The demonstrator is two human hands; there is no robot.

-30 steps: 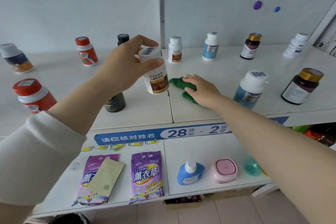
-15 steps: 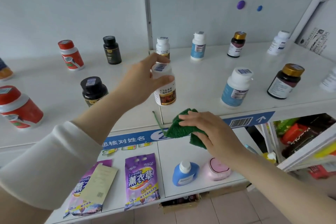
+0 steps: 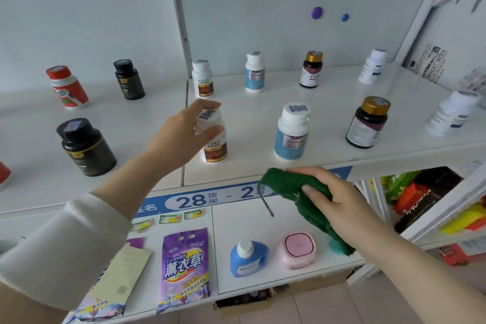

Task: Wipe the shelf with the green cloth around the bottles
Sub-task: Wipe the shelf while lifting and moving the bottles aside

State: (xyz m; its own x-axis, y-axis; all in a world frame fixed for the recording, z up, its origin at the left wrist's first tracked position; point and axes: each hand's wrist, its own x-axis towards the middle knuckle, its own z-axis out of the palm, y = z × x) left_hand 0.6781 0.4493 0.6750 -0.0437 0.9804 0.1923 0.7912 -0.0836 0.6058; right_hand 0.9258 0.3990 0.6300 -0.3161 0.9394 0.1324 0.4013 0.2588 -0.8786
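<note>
While the left hand (image 3: 181, 134) curls its thumb and fingers round the cap of the white bottle with the brown label (image 3: 214, 146), the right hand (image 3: 339, 200) holds the green cloth (image 3: 289, 184) away from the top shelf (image 3: 263, 113). The bottle seems to stand on the shelf, close to the front edge, but I cannot tell for sure that its bottom touches. The cloth is folded and pinched between the thumb and the fingers. It hangs in the air just in front of the blue number strip (image 3: 194, 200), and one loose thread dangles down. I think this is a gap between two wipes, because nothing is being rubbed right now. Next, the left hand needs to let go of the bottle softly so it does not tip. Then the cloth has to go up onto the shelf and slide around the white bottle with the blue label (image 3: 292, 137), which stands just beside, without bumping it.
</note>
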